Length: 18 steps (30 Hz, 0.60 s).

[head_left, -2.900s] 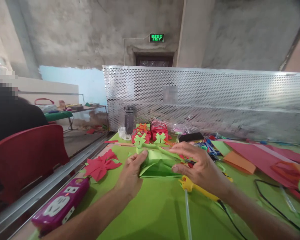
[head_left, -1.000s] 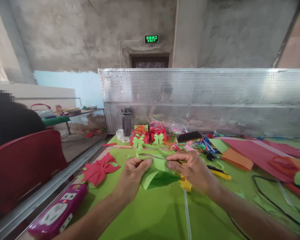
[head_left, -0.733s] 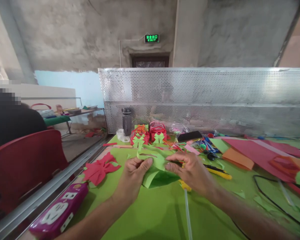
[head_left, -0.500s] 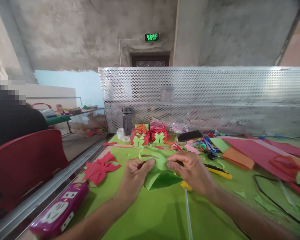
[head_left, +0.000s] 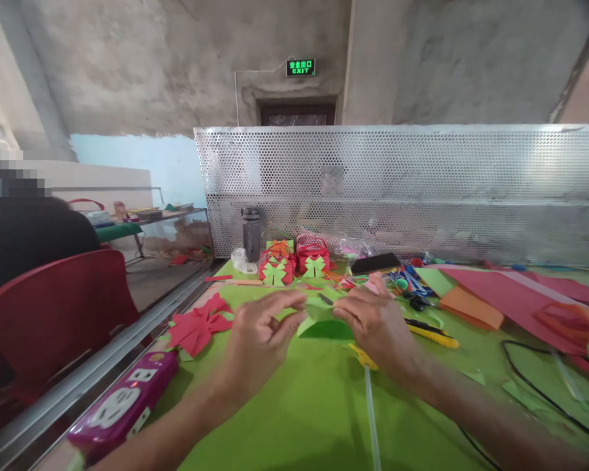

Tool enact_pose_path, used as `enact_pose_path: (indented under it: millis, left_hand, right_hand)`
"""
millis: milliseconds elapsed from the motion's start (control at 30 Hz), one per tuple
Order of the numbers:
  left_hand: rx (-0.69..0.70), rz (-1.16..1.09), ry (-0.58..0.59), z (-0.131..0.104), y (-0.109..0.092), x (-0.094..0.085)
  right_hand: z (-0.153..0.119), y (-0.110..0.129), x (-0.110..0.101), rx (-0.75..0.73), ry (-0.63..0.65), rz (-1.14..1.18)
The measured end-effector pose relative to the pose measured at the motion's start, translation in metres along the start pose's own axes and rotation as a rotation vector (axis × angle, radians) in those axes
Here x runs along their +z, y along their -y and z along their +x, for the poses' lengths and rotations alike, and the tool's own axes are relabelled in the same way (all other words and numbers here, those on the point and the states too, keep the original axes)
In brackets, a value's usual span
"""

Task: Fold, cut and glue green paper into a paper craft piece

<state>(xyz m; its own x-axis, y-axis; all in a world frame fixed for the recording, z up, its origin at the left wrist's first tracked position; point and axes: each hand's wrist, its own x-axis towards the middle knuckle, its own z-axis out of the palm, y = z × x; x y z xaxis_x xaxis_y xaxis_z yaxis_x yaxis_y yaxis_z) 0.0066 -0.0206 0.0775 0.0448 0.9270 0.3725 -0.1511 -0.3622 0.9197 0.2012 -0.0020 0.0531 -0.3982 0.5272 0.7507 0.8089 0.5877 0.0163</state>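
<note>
A folded piece of light green paper (head_left: 325, 328) is held up in front of me, bent into an open, bag-like shape. My left hand (head_left: 265, 333) pinches its left edge between thumb and fingers. At the right edge, my right hand (head_left: 373, 324) grips it the same way, partly hiding it. Below my right hand lies a yellow glue gun (head_left: 364, 358), with a clear glue stick (head_left: 372, 412) running toward me. To the left of my left hand sits a red paper flower (head_left: 199, 325) with green bits under it.
A purple power strip (head_left: 125, 405) lies at the left table edge. Behind stand small red paper bags (head_left: 276, 268) with green bows, a grey bottle (head_left: 251, 235) and a black phone (head_left: 375, 263). On the right are a yellow utility knife (head_left: 434, 335), coloured paper sheets (head_left: 505, 294) and a black cable (head_left: 530, 386).
Both hands have tipped the green paper, so its slotted upper flap, plain to see before, is now foreshortened. My left hand has shifted slightly upward, and the camera view moved a little.
</note>
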Motion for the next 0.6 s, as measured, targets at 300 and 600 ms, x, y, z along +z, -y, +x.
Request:
enact_pose_path:
  millis: [300,600]
  left_hand:
    - [-0.04,0.028,0.177,-0.006,0.029,0.007]
    - [0.222,0.562,0.143,0.001,0.024,0.001]
  right_hand:
    - [-0.006,0.026,-0.004,-0.119,0.04,-0.016]
    - [0.003,0.004,-0.01,-0.063,0.079,0.129]
